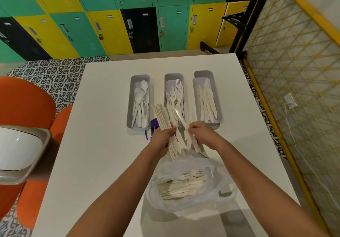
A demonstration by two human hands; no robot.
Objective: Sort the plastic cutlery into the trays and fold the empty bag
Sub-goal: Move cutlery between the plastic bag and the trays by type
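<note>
Left hand [164, 139] gripping a fanned bundle of white plastic knives [165, 119], blades pointing away toward the trays, handles trailing down past the palm. Right hand [200, 133] pinching a single knife [181, 119] at the right edge of that bundle, fingers curled round its handle, blade blurred. Both hands held close together above the white table [103, 126], just in front of the middle tray.

3 grey trays in a row across the far half of the table: left tray [129, 97] holding spoons, middle tray [166, 82] holding forks, right tray [219, 97] holding knives. Bundle overlapping the near end of the middle tray in this view; touching or not, cannot tell.

Clear plastic bag [184, 187] lying open on the table beneath the forearms, near the front edge, with forks and other white cutlery in it. Purple-and-white packet [153, 128] partly hidden behind the left hand, just beside the left tray's near corner.

Orange chair [24, 104] left of the table; green, yellow and black lockers [110, 16] beyond.
</note>
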